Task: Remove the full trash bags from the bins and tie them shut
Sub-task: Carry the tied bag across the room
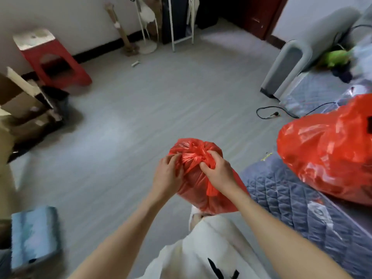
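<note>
Head view: the small red trash bag (198,178) is held in the air in front of the person, above the floor (141,109), its neck gathered into a knot. The left hand (168,174) pinches plastic on the knot's left side; the right hand (216,171) grips the twisted tail on its right. Risk: thin plastic may tear, or the knot slip, if pulled unevenly. A larger red bag (330,152) lies on the quilted cover (298,206) to the right, well apart.
</note>
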`<state>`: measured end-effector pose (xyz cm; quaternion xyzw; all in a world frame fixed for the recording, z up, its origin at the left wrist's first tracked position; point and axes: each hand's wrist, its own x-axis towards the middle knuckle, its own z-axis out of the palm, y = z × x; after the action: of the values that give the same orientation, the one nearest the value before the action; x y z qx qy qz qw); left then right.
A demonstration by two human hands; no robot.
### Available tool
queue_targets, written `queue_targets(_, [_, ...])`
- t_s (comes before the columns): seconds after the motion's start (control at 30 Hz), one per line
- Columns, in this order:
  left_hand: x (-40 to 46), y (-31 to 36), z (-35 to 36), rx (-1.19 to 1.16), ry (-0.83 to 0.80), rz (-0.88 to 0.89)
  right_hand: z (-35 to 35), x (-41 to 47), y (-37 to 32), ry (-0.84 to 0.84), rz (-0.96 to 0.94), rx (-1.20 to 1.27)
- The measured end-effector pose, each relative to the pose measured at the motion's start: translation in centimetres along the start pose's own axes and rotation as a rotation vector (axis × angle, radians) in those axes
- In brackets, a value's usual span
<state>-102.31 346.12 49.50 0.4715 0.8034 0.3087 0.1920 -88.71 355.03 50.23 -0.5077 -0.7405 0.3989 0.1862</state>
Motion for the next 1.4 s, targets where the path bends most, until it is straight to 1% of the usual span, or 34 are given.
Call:
queue_targets(0.17, [18.8,1.7,3.4,0.021,-0.035,0.004,-2.1,18.2,0.7,0.028,0.01,0.009])
queue_targets(0.3, [33.9,5.2,4.4,0.027,-0.062,0.028,-5.6,33.3,-0.5,0.041,-0.006,0.003])
queue_targets(0.43, [46.6,8.4,4.6,0.039,-0.044,0.038,-8.9,45.5,-2.1,0.065,-0.019,-0.006])
queue_targets(0.53, [56.1,9.6,6.2,0.036,-0.066,0.051,-10.6,54.9,-1.9,0.058,0.014,0.021])
queue_targets(0.77, [78.6,12.3,11.6,0.066,-0.162,0.069,-14.1,76.4,0.4,0.1,0.101,0.04])
queue_targets(0.87, [90.6,15.3,13.3,0.081,-0.207,0.135,-17.8,87.0,-0.3,0.14,0.125,0.045])
queue_targets(0.97, [100.5,20.1,15.2,0.107,-0.232,0.206,-22.6,94.9,-0.6,0.217,0.161,0.036])
queue_targets(1.03, [105.6,23.1,17.2,0.1,-0.272,0.256,-25.6,99.0,0.1,0.26,0.172,0.024])
queue_targets(1.17, [117.0,29.0,24.0,0.116,-0.359,0.352,-31.9,109.3,4.4,0.362,0.22,-0.015])
queue_targets(1.27, [125.5,33.0,30.3,0.137,-0.427,0.36,-36.4,118.3,9.0,0.378,0.238,-0.014])
queue_targets(1.37, [131.4,36.3,33.7,0.144,-0.459,0.327,-39.6,124.8,11.8,0.37,0.229,-0.043])
queue_targets(1.4, [134.4,38.1,35.1,0.153,-0.485,0.347,-41.2,127.7,12.8,0.384,0.22,-0.065])
